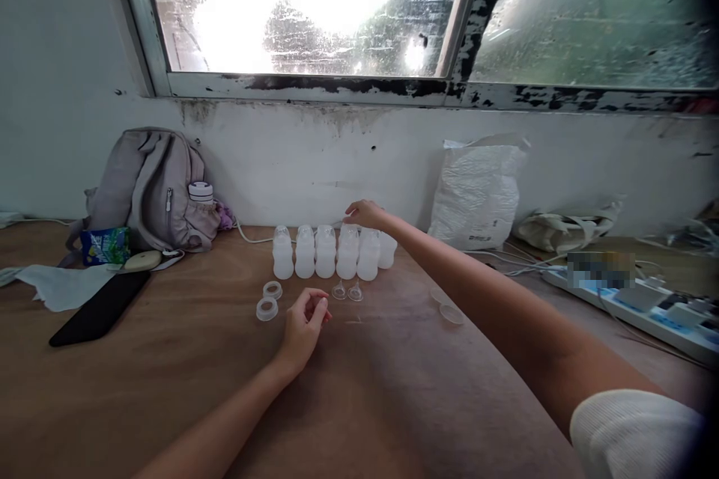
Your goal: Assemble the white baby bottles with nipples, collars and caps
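A row of several whitish baby bottles [325, 258] with clear domed caps stands upright near the wall. At the top of the fourth bottle [347, 258] from the left, my right hand [365, 214] is closed, fingertips pinching its cap. My left hand [304, 325] rests on the table in front of the row, its fingers loosely curled, with nothing visible in them. Two clear bottle nipples [355, 292] sit between that hand and the bottles. To its left lie two translucent screw rings [267, 308]. A clear flat disc [451, 314] is partly beside my right forearm.
Along the wall at left are a grey backpack [151, 187], a green packet [105, 245] and a black flat case [99, 308]. At right stand a white plastic bag [477, 194], a cloth bag [565, 230] and a power strip [690, 337] with cables.
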A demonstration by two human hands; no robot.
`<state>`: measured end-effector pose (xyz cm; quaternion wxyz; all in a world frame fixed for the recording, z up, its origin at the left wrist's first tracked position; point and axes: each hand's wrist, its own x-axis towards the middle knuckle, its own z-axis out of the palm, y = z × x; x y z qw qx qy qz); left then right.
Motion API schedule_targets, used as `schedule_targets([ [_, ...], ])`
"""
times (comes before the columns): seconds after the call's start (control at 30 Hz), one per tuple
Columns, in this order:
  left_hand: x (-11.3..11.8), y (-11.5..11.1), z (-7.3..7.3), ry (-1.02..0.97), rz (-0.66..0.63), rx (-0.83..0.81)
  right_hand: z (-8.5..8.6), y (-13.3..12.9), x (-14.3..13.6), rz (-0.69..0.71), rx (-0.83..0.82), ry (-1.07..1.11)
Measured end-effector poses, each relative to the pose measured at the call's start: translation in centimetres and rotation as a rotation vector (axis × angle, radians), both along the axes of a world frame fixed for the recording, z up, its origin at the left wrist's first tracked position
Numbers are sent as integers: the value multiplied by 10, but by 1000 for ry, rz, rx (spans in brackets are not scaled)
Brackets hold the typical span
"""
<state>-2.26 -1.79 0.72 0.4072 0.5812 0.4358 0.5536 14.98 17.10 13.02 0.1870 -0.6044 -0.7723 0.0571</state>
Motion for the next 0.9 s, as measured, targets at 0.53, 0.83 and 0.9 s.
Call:
schedule_targets([
  [0.53, 1, 1, 2, 111, 35, 30, -120, -145, 12, 166, 196, 174],
  [0.83, -44, 10, 8, 785, 218, 338, -126, -135, 18, 204, 208, 251],
  [0.9, -64, 12, 7, 939, 318, 336, -124, -145, 28, 282, 238, 265],
])
